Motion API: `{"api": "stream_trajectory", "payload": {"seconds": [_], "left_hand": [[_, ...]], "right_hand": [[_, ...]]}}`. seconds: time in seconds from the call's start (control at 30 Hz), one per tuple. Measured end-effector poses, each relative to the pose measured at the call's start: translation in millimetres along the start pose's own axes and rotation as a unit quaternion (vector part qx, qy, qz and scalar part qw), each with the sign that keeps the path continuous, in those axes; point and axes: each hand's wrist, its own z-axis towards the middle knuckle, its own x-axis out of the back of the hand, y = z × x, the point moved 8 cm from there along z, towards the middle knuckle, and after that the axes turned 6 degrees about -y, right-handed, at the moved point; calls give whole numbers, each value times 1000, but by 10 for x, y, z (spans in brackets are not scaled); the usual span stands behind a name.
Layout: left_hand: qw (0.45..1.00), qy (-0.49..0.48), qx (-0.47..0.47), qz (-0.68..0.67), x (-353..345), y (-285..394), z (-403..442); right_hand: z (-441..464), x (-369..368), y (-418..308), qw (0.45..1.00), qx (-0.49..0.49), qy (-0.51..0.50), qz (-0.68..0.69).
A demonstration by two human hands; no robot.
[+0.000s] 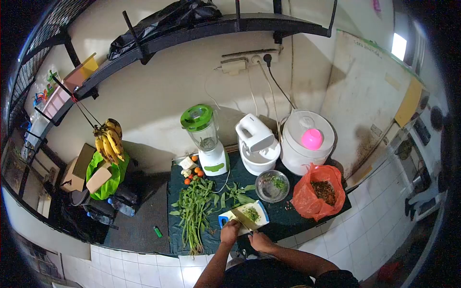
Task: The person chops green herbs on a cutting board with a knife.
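Observation:
A white cutting board [260, 223] with blue ends lies at the table's front edge, bearing a small heap of chopped greens [251, 214]. My right hand [260, 241] is closed round the handle of a knife [245, 223], whose blade slants up and left across the board. At the board's left end, my left hand [230, 231] is closed, fingers bent down close to the blade; a bit of pale green shows by the fingertips, too small to name. Just behind the board stands a metal bowl [265, 191] with some chopped greens inside.
Leafy green stalks [194, 211] lie left of the board. Behind are tomatoes [198, 170], a blender [211, 156], a white stand mixer [257, 139] and a round white appliance [297, 153]. An orange plastic bag [307, 201] sits right. Bananas [109, 141] hang at left.

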Motion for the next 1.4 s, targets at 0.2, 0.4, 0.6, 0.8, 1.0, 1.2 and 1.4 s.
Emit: {"api": "stream_trajectory", "payload": {"seconds": [0.2, 0.4, 0.6, 0.8, 1.0, 1.2, 1.4], "left_hand": [[1000, -6, -7, 16, -22, 0, -4], [1000, -18, 7, -14, -68, -23, -8], [994, -55, 50, -78, -166, -111, 83], [995, -81, 12, -50, -134, -86, 143], [997, -60, 5, -57, -47, -105, 124], [991, -112, 41, -58, -138, -214, 165], [995, -52, -13, -84, -107, -218, 105]], "right_hand": [[-78, 66, -2, 1000, 5, 18, 3], [-131, -27, 87, 1000, -27, 9, 0], [-229, -17, 50, 998, -5, 68, 4], [-148, -131, 113, 989, 44, 133, -39], [-261, -81, -73, 983, 54, 173, -27], [-297, -99, -130, 992, -34, 112, 50], [-144, -328, 32, 993, -52, 102, 31]]}}
